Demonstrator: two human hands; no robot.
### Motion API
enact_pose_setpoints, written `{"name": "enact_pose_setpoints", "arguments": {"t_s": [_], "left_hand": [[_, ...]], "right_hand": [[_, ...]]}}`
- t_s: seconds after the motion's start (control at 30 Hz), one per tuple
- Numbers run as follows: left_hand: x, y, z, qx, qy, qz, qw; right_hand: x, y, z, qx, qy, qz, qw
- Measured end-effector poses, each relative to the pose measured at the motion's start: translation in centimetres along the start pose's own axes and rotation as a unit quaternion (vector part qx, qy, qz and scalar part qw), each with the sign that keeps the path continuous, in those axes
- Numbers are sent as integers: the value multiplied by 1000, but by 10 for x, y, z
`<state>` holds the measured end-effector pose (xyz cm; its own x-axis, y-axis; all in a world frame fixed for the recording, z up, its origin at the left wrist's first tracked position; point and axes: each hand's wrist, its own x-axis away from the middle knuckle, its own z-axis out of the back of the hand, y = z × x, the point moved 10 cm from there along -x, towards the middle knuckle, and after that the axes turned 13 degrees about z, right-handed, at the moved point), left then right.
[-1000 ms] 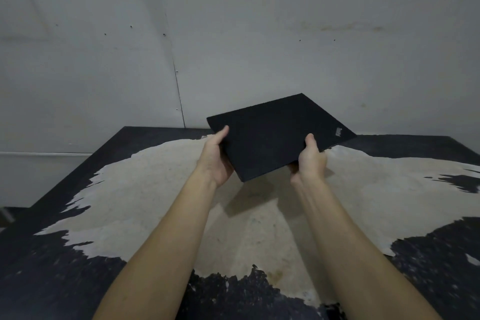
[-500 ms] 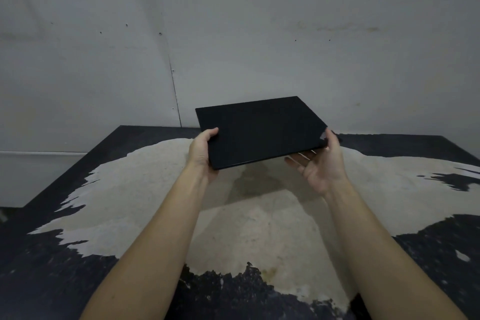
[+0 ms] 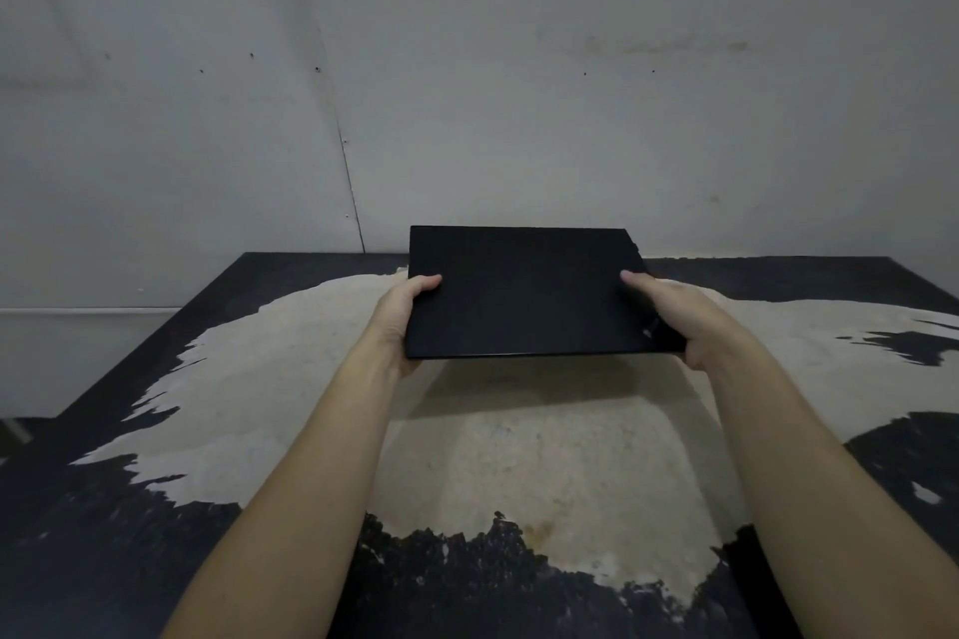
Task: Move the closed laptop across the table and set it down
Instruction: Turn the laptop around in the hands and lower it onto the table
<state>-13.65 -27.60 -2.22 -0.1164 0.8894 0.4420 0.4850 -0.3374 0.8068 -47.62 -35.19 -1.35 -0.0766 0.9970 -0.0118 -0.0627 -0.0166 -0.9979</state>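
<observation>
A closed black laptop (image 3: 524,291) is held in the air above the far middle of the table (image 3: 155,524), lid up and roughly level, its near edge facing me. My left hand (image 3: 402,317) grips its left edge with the thumb on top. On the right edge my right hand (image 3: 674,314) holds it near the front corner, thumb lying over the lid. A shadow falls on the table under the laptop. Fingers below the laptop are hidden.
The table is black with a large worn pale patch (image 3: 519,457) across its middle. A grey wall (image 3: 519,93) stands directly behind the table's far edge. The table's left edge (image 3: 129,363) drops off beside a lower wall ledge.
The laptop has turned from a skewed angle to square with me. My right hand shifted from under the front edge to the right edge and closed on it.
</observation>
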Motion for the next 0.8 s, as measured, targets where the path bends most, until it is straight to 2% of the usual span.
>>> {"name": "enact_pose_setpoints", "arguments": {"t_s": [0.13, 0.27, 0.5, 0.8], "left_hand": [[-9, -3, -4, -44, 31, -20, 998], [-18, -6, -10, -76, 58, -31, 995], [-27, -9, -10, -140, 110, -65, 982], [-38, 0, -7, -195, 146, -122, 962]], "right_hand": [[-3, 1, 9, 75, 24, 65, 995], [-3, 5, 21, 122, 41, 82, 988], [-4, 13, 33, 196, 69, 92, 974], [-13, 28, 32, 220, 69, 85, 969]]}}
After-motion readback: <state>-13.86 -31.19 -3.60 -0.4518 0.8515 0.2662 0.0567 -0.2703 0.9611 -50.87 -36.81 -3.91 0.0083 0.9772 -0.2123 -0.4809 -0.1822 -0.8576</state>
